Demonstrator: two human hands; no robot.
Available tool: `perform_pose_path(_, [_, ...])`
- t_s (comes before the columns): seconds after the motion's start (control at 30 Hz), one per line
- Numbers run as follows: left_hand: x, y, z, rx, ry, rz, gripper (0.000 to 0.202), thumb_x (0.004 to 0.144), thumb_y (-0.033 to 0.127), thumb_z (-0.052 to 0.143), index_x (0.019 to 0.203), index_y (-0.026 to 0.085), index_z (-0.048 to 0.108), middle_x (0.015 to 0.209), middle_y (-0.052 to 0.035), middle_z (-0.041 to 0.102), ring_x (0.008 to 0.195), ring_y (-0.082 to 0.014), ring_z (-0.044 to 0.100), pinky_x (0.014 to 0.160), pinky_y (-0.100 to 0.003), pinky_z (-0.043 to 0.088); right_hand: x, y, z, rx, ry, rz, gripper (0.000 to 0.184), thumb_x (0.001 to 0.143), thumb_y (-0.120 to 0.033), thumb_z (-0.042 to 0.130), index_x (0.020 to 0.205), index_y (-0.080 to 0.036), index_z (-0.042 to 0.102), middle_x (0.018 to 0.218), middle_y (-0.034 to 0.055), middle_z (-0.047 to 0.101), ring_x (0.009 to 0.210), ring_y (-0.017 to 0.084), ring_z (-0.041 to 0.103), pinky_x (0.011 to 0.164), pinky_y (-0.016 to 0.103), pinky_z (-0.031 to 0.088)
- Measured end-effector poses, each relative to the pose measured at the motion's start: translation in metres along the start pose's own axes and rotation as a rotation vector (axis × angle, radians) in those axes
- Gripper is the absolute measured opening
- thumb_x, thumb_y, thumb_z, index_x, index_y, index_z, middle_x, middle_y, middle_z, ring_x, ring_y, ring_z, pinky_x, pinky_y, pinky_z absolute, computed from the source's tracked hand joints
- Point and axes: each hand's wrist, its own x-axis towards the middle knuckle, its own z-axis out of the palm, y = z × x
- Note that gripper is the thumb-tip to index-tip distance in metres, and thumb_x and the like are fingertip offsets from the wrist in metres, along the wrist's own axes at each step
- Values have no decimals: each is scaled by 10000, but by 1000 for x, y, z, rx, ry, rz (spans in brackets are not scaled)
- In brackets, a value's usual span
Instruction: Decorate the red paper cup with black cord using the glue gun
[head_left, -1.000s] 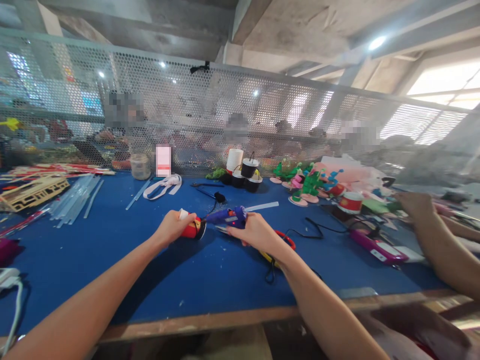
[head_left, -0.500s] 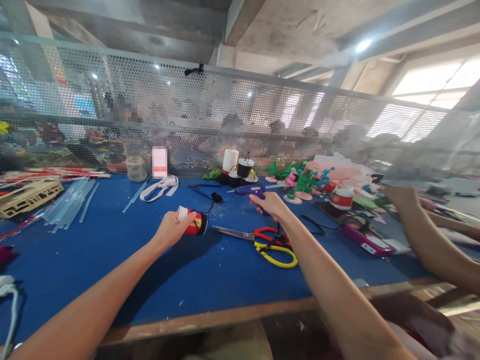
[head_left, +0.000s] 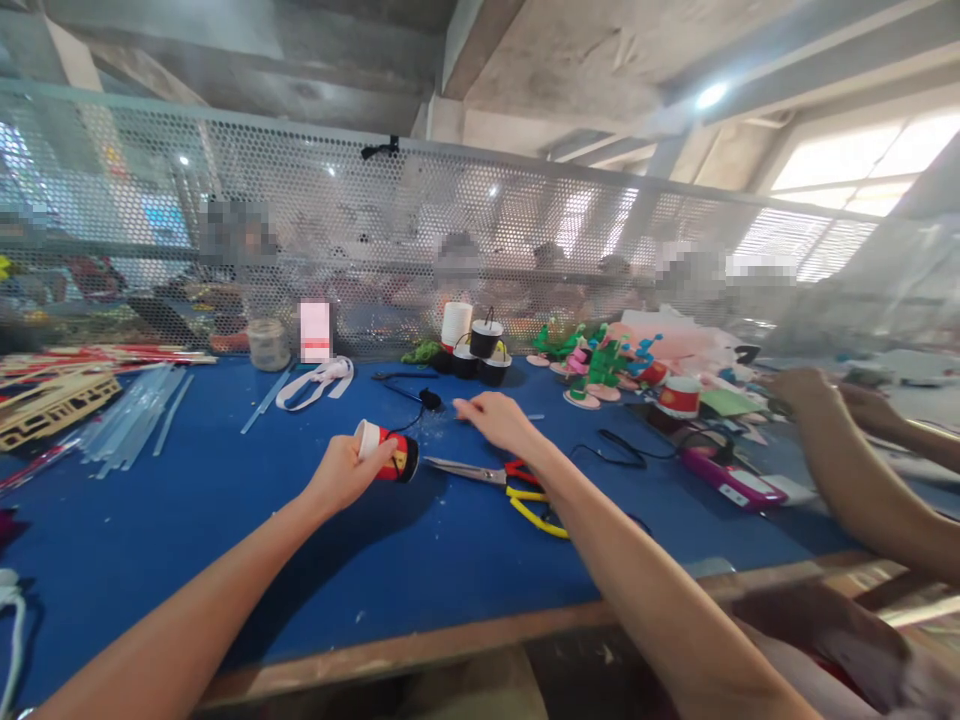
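Note:
My left hand (head_left: 339,474) is closed around a small red cylinder (head_left: 388,455) with a white end and a black band, held tilted just above the blue table (head_left: 225,520). My right hand (head_left: 496,420) reaches forward over the table with its fingers stretched out to the left and nothing visible in them. It hovers near a small black piece on a thin cord (head_left: 430,399). Scissors with red and yellow handles (head_left: 504,475) lie just below my right wrist. No glue gun shows.
Black cups (head_left: 486,352) and a white roll (head_left: 455,324) stand by the mesh screen (head_left: 375,230). Foam figures (head_left: 600,372), a red cup (head_left: 679,396) and a pink device (head_left: 731,482) lie right. Another person's hands (head_left: 814,395) work there. Glue sticks (head_left: 135,412) lie left.
My right hand carried the blue glue gun away from the red cylinder to the far side and now shows without it, fingers stretched out. My left hand kept hold of the cylinder.

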Motion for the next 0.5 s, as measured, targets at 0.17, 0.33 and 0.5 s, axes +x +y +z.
perform_pose_path(0.17, [-3,4,4,-29,-52,59,402,692,478,469,461,156,404,469,37,324,465,-68,268,431,-209,211,-20,-45,19,445,-317,-128,554,794,-568,364,669,-131,681,728,59,672,763,194,597,750,294,416])
perform_pose_path(0.33, [-5,6,5,-7,-109,88,391,689,457,475,448,161,389,472,36,329,469,-68,270,429,-204,213,-25,-48,41,893,-367,-64,582,707,-650,419,814,-137,673,774,48,667,807,178,593,786,303,433])
perform_pose_path(0.5, [-6,6,8,8,-172,74,404,689,473,465,443,163,385,459,40,315,456,-64,257,423,-209,193,-35,-46,48,1121,-368,-108,498,568,-544,647,892,-167,652,785,18,653,766,166,602,755,301,455])
